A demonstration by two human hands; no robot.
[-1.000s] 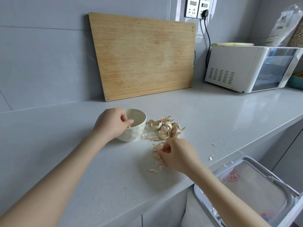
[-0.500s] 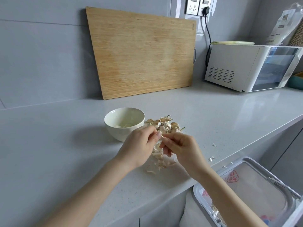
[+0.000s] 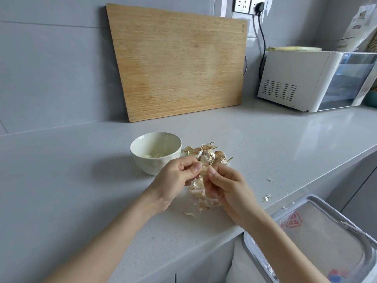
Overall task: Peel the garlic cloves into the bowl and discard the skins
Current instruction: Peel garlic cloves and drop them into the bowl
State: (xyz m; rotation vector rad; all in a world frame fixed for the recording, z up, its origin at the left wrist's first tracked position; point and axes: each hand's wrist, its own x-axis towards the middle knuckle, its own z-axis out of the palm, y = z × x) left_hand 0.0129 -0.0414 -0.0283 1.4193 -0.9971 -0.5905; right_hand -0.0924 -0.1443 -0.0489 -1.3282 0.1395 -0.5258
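A small white bowl [image 3: 142, 164] stands on the grey counter with a few peeled cloves [image 3: 157, 155] inside. Right of it lies a pile of unpeeled garlic cloves [image 3: 210, 153]. Just in front of that pile my left hand [image 3: 175, 180] and my right hand [image 3: 228, 186] meet above the counter, both pinching one garlic clove [image 3: 204, 170] between thumbs and fingertips. Loose papery skins [image 3: 201, 199] lie heaped on the counter under and between my hands.
A wooden cutting board [image 3: 179, 64] leans on the back wall. A white appliance [image 3: 314, 80] stands at the right, plugged into the wall socket. An open white bin [image 3: 318, 237] sits below the counter's front edge at lower right. Skin flakes [image 3: 267, 197] lie near the edge.
My left hand left the bowl and came to my right hand. My right hand lifted off the skins with a clove; both hands now pinch it.
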